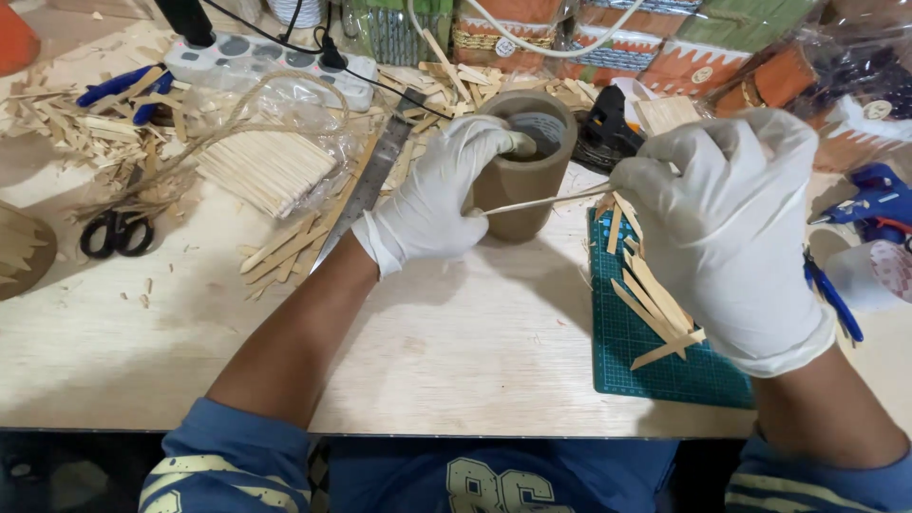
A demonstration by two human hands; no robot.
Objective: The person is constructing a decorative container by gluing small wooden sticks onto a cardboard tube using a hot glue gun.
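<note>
My left hand [439, 190], in a white glove, grips a brown cardboard cylinder [525, 163] that stands upright on the wooden table [456, 342], thumb hooked over its rim. My right hand [731, 223], also gloved, pinches a thin wooden stick [541, 201] whose far end reaches across the front of the cylinder towards my left fingers. Several cut wooden sticks [655, 304] lie on a green cutting mat [632, 351] under my right hand.
A clear bag of wooden sticks [266, 161] and a metal ruler [366, 185] lie left of the cylinder. Black scissors [116, 231], blue pliers [128, 90], a power strip [266, 62] and stick scraps sit further left. A blue glue gun [879, 199] and finished orange and green pots [684, 43] are at the right and back.
</note>
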